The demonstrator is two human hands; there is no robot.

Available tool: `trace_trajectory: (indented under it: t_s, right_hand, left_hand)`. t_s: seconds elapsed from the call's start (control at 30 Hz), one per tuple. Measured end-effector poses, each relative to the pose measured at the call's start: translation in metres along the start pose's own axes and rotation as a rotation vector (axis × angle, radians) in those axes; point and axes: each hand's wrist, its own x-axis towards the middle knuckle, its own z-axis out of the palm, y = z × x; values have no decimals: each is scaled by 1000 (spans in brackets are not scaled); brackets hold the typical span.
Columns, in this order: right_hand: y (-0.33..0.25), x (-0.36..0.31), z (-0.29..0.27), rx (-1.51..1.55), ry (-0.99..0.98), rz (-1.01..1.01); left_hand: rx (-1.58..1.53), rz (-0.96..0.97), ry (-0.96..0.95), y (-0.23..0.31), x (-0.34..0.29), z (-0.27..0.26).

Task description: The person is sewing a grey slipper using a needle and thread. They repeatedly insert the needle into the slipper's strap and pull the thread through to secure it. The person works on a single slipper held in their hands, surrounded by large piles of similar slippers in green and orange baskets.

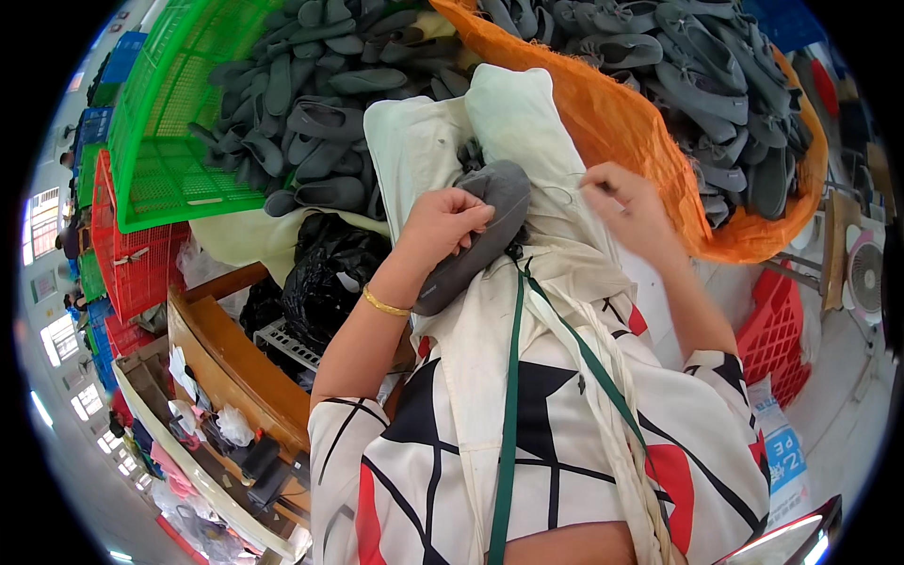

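A dark grey fabric shoe (509, 193) lies over my lap, its rounded end pointing away from me. My left hand (446, 224) is closed on its left side, thumb and fingers pinching the upper. To the right, apart from the shoe, my right hand (625, 204) is raised with its fingers pinched together. A thin dark thread (562, 196) curves from those fingertips toward the shoe; whether a needle is there too is too small to tell. Under the shoe are two white padded covers (524, 113) and a cream apron (471, 353) with a green strap (508, 405).
At the far left a green plastic basket (155, 160) holds many grey shoes. An orange woven sack (650, 160) at the far right holds more. Black plastic bags (330, 268) and a wooden drawer cabinet (235, 348) stand left; a red crate (777, 330) and a fan (863, 266) stand right.
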Motion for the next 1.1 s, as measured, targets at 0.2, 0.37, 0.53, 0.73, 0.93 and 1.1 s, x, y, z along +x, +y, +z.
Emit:
trace_trajectory:
  t_s: [0.2, 0.37, 0.53, 0.73, 0.93, 1.1]
  right_hand:
    - [-3, 10, 6, 66, -96, 184]
    - [-17, 35, 63, -340, -199, -296]
    - [-12, 51, 83, -496, -195, -402]
    - [-6, 57, 85, -407, -245, -420]
    - [-8, 48, 105, -312, -226, -341]
    - [-8, 58, 92, 531, -133, 267]
  left_hand:
    - [47, 69, 72, -9, -2, 1]
    - [191, 190, 163, -3, -12, 3]
    - [163, 244, 125, -5, -15, -1]
    - [-111, 155, 29, -27, 3, -16]
    - [-219, 34, -31, -34, 14, -16]
    - [-371, -34, -56, -36, 7, -25]
